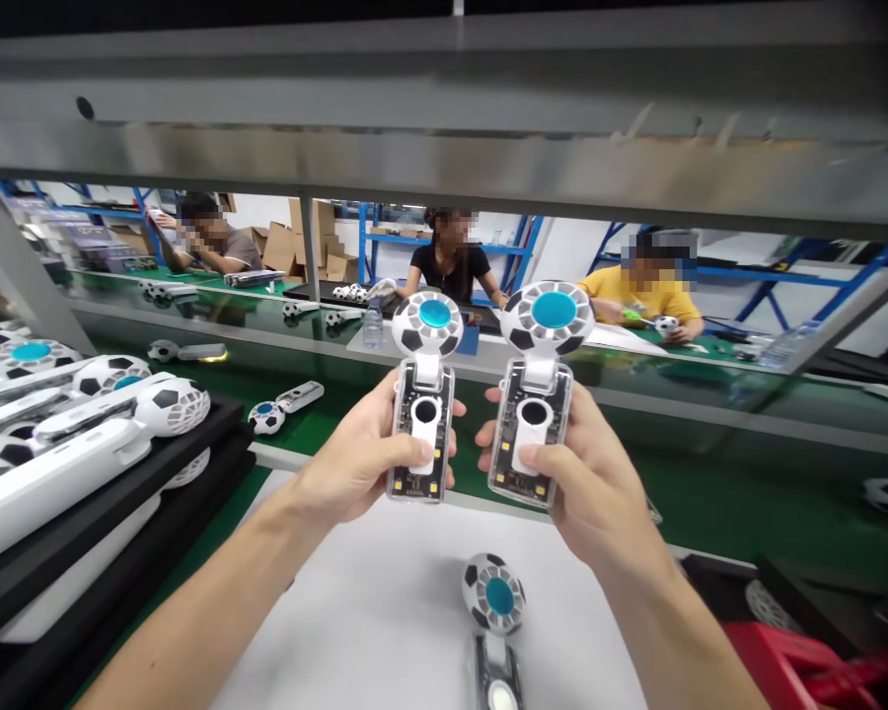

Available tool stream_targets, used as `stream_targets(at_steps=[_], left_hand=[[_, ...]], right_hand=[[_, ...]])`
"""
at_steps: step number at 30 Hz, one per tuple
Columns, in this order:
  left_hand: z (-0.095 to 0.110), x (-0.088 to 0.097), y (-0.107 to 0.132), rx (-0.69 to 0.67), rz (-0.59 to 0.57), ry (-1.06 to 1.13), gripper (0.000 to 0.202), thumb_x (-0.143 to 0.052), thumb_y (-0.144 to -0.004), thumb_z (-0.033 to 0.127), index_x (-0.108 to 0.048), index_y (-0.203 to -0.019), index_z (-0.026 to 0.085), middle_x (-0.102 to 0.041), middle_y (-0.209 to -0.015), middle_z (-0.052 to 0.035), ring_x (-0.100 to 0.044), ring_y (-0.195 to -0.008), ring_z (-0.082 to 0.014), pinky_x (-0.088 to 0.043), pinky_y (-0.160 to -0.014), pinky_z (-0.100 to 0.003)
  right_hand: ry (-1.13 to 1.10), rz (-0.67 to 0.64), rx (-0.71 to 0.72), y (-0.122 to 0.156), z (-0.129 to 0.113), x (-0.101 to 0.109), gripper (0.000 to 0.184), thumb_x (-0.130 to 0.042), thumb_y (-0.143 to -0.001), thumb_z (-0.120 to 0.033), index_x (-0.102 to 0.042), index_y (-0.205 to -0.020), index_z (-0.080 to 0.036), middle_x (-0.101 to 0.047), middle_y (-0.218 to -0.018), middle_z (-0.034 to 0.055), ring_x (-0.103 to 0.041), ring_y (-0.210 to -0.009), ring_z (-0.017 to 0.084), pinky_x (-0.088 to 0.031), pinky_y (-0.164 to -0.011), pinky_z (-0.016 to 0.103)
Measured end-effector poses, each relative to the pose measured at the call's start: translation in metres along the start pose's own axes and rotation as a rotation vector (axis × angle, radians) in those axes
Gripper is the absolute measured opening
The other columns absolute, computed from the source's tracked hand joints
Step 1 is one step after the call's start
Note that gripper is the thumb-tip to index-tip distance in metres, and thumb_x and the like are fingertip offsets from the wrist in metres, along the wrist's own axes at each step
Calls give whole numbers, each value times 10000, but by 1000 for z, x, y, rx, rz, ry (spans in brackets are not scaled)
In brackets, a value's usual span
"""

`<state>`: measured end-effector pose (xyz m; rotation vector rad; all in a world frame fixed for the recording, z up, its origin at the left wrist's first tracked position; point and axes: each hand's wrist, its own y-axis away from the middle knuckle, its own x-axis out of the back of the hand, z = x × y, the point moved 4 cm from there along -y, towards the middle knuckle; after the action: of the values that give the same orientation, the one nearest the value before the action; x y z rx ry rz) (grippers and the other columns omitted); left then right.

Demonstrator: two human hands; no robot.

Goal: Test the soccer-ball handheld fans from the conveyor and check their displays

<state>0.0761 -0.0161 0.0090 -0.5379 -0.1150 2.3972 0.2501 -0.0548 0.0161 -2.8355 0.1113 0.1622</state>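
My left hand (370,444) is closed round a handheld fan (427,320) with a soccer-ball head, a blue centre and a clear handle that shows a dark circuit board. A matching handheld fan (548,318) is upright in my right hand (584,454). Each thumb lies on the white panel of its handle, just below a round dark spot. The two fans stand side by side, apart from each other. Below them, a third soccer-ball fan (494,597) lies on the white sheet (385,602), its lower handle cut off by the frame edge.
Black trays (222,434) stacked at left hold several white soccer-ball fans (170,406). More fans (266,416) lie on the green belt beyond. A red object (784,661) sits at lower right. Several people (451,261) are at the far bench, under a grey overhead beam (444,158).
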Motion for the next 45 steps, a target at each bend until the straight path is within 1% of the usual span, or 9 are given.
stream_targets(at_steps=[3,5,9,13,17,21,28,34,45], left_hand=[[5,-2,2,-114,-12,9,546,-710,-699,50,-492,-1160,245,-632,-1028,-29,-630,-753,-163,-581,-625,-334],[6,-4,3,-139,-52,14,564,-728,-703,59,-479,-1173,246,-630,-1023,-28,-634,-750,-163,-580,-618,-328],[2,-6,5,-72,-114,-7,448,-751,-733,152,-518,-1115,182,-649,-856,-33,-663,-670,-180,-550,-589,-293],[-1,-6,6,-40,-97,-12,483,-783,-707,188,-549,-1129,178,-659,-854,-45,-664,-700,-185,-540,-608,-282],[-3,-8,8,-33,-138,4,572,-796,-644,133,-543,-1151,203,-655,-872,-36,-656,-716,-186,-528,-634,-295],[-4,-9,9,-54,-121,14,594,-776,-620,88,-534,-1146,219,-652,-869,-22,-643,-686,-173,-515,-626,-298],[-2,-15,9,-55,-103,29,467,-760,-718,150,-536,-1126,193,-669,-851,-35,-658,-689,-169,-542,-624,-289],[-3,-15,10,-65,-120,78,446,-775,-730,164,-562,-1121,187,-660,-850,-30,-673,-681,-171,-552,-630,-285],[-3,-13,11,-56,-96,83,440,-765,-754,191,-570,-1148,213,-655,-853,-27,-668,-680,-178,-542,-611,-292]], right_hand=[[-17,-38,-36,5,-1,0,541,-672,-740,-198,-497,-1247,-269,-676,-995,35,-666,-773,193,-565,-627,304],[-27,-54,-59,7,0,-1,567,-674,-747,-211,-487,-1278,-280,-681,-1023,43,-664,-778,199,-559,-614,304],[-22,-65,-65,10,1,-5,610,-689,-738,-233,-478,-1307,-300,-665,-1127,58,-667,-813,226,-583,-662,358],[-103,-80,-66,13,0,-8,677,-722,-743,-249,-446,-1358,-308,-642,-1178,69,-664,-901,246,-595,-734,394],[-79,-138,-63,15,-3,-8,790,-751,-716,-252,-404,-1423,-324,-665,-1066,47,-656,-914,249,-576,-749,379],[-63,-146,-39,16,-4,-7,827,-741,-715,-242,-374,-1450,-332,-672,-1003,24,-658,-862,233,-557,-720,353],[-108,-113,-74,17,-4,-8,689,-721,-767,-273,-439,-1394,-328,-657,-1101,45,-657,-930,249,-584,-739,379],[-49,-114,-80,14,-4,-5,663,-707,-766,-317,-446,-1374,-280,-695,-918,38,-651,-747,215,-555,-661,338],[-77,-101,-108,16,-4,-4,566,-708,-772,-286,-505,-1299,-277,-690,-936,41,-650,-744,198,-547,-641,308]])
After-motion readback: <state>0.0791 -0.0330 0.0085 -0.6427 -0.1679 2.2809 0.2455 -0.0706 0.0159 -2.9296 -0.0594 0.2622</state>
